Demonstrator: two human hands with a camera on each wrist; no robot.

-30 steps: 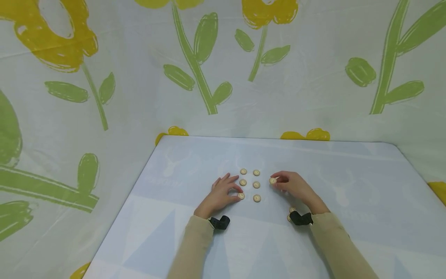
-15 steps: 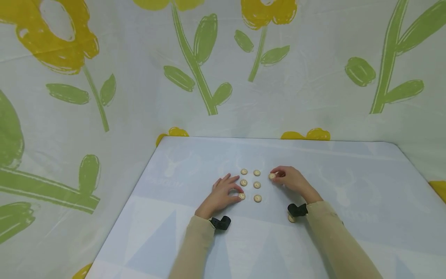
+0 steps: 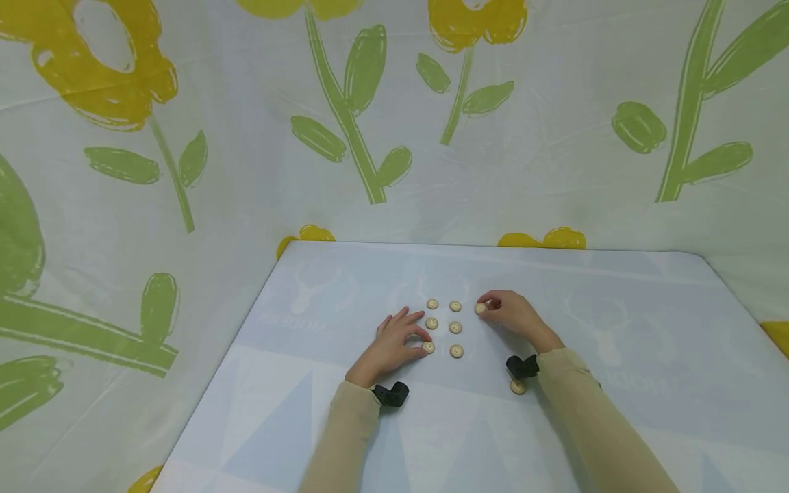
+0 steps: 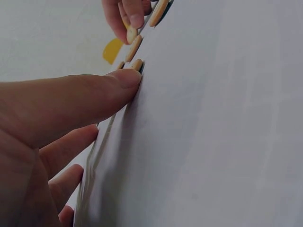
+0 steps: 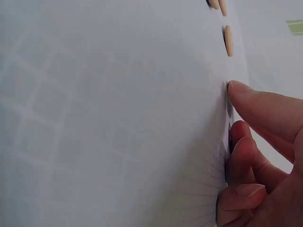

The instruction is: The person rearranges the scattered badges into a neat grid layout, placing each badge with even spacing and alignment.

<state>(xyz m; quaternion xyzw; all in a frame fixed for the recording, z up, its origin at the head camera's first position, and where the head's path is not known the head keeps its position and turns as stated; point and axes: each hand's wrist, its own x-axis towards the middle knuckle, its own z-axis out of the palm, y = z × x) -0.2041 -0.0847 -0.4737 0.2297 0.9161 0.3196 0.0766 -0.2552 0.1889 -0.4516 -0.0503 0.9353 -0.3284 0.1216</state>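
Observation:
Round, pale wooden buttons lie in two columns on the table in the head view. My left hand (image 3: 390, 348) pinches the nearest left button (image 3: 428, 348) between thumb and index finger, its other fingers spread on the table. To the right of the far row, my right hand (image 3: 519, 320) pinches another button (image 3: 481, 309) at the tabletop. The left wrist view shows my left thumb (image 4: 109, 87) against its button (image 4: 137, 65) and, beyond, the right hand with its button (image 4: 131, 34). In the right wrist view, my right thumb and fingers (image 5: 255, 156) hide the held button.
Between the hands are the far-right button (image 3: 455, 306), the middle-right button (image 3: 455, 328) and the near-right button (image 3: 456, 351). A separate button (image 3: 518, 387) lies beneath the right wrist's black camera (image 3: 522, 367). A flower-patterned curtain (image 3: 524, 171) stands behind the table (image 3: 296, 438).
My right hand has moved away from me and slightly left with its button, coming level with the far row. My left hand keeps its place, pinching the near-left button.

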